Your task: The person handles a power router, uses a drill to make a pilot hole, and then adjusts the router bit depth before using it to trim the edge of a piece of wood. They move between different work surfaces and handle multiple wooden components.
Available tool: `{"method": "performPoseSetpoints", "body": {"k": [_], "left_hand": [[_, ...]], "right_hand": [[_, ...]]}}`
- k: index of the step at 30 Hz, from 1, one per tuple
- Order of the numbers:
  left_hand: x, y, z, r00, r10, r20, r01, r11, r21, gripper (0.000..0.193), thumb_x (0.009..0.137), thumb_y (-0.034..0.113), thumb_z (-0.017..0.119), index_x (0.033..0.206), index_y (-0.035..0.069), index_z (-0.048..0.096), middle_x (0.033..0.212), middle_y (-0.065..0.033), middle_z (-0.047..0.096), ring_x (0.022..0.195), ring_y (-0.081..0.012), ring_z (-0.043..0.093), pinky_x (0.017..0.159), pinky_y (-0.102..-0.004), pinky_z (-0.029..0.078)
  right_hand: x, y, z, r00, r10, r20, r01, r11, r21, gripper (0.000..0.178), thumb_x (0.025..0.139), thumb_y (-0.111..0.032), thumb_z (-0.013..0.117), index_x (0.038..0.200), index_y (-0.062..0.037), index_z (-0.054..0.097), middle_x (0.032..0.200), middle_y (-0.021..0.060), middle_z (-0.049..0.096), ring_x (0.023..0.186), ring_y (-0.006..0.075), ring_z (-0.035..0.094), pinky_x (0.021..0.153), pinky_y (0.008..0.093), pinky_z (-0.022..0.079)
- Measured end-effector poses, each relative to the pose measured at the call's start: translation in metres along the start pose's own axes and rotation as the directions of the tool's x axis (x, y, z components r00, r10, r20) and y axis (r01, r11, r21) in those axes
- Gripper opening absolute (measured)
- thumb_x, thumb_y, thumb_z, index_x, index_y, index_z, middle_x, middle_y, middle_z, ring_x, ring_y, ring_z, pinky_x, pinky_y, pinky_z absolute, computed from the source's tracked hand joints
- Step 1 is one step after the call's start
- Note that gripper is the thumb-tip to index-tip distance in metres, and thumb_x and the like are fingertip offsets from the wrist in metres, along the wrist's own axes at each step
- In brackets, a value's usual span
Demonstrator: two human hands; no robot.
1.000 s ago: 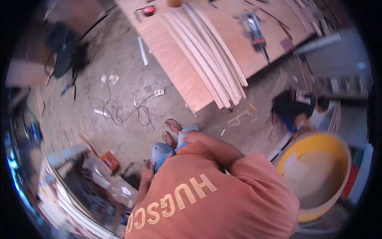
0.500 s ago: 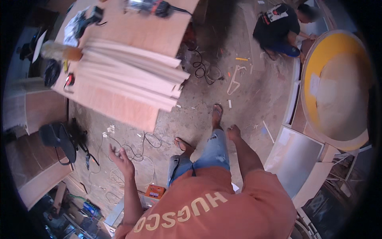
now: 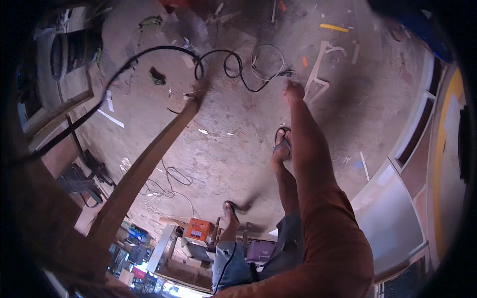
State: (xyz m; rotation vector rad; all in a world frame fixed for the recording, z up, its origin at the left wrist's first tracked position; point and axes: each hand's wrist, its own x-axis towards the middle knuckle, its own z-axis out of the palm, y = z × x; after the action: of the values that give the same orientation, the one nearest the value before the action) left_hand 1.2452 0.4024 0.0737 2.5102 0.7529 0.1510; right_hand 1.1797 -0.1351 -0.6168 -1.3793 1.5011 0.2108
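Note:
My right arm stretches forward over the floor. My right hand (image 3: 294,92) is open and seems empty, its fingers partly bent and pointing toward a dark plug (image 3: 286,73) on the floor. A small gap seems to separate fingertips and plug. From near the plug a black cord (image 3: 248,88) runs left in loops and rises toward the left side of the view. A thin pale cord (image 3: 254,69) loops beside it. Right of my hand lies an angular, light wooden frame piece (image 3: 314,74). My left hand is out of view.
A wooden post (image 3: 149,149) slants across the left. Yellow (image 3: 334,28) and orange (image 3: 304,62) strips lie on the floor. An orange box (image 3: 198,231) and a purple case (image 3: 261,251) are behind my feet. Pale panels (image 3: 392,213) line the right, near a yellow-edged round piece (image 3: 442,144).
I have bent down and closer to the floor. My right hand has reached forward to the plug. My left hand, the tabletop with wood strips and most of the other person have left the view.

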Motion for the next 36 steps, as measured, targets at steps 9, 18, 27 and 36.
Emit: {"method": "performPoseSetpoints", "body": {"k": [9,18,27,36], "left_hand": [[0.002,0.005,0.005,0.998,-0.016,-0.061,0.021,0.997,0.07,0.057,0.102,0.037,0.043,0.147,0.006,0.032,0.145,-0.0158,0.038,0.134,-0.0274,0.038,0.111,-0.0426,0.033],[-0.008,0.03,-0.075,0.98,0.141,-0.141,-0.177,0.941,-0.289,0.052,0.102,0.034,0.043,0.146,0.007,0.036,0.141,-0.0144,0.043,0.132,-0.0268,0.042,0.11,-0.0417,0.035],[-0.041,0.055,-0.094,0.902,0.387,-0.193,-0.418,0.667,-0.617,0.057,0.101,0.028,0.045,0.145,-0.004,0.027,0.14,-0.0192,0.041,0.128,-0.0294,0.044,0.108,-0.0429,0.036],[-0.157,-0.215,-0.138,0.924,0.115,0.363,0.109,0.834,-0.541,0.063,0.09,0.016,0.063,0.141,-0.007,0.033,0.123,-0.0226,0.053,0.11,-0.0297,0.057,0.092,-0.0387,0.046]], "right_hand": [[0.003,-0.037,0.034,0.913,0.12,-0.39,0.116,0.839,0.531,0.048,0.087,-0.036,0.062,0.111,0.0052,0.06,0.092,0.0107,0.064,0.087,0.0282,0.065,0.082,0.0381,0.052],[-0.376,-0.06,-0.197,0.955,-0.27,-0.123,0.293,0.928,0.231,0.048,0.091,-0.03,0.068,0.121,-0.0029,0.043,0.107,0.0163,0.056,0.093,0.0232,0.056,0.08,0.0393,0.049],[-0.716,-0.067,-0.252,0.662,-0.619,0.423,0.708,0.701,-0.084,0.049,0.087,-0.029,0.069,0.118,0.0016,0.048,0.101,0.0232,0.059,0.094,0.0378,0.062,0.075,0.0416,0.049],[-0.854,-0.039,-0.127,0.296,-0.107,0.949,0.955,0.039,-0.294,0.04,0.091,-0.017,0.061,0.126,-0.0043,0.047,0.105,0.0274,0.063,0.097,0.047,0.061,0.083,0.052,0.049]]}}
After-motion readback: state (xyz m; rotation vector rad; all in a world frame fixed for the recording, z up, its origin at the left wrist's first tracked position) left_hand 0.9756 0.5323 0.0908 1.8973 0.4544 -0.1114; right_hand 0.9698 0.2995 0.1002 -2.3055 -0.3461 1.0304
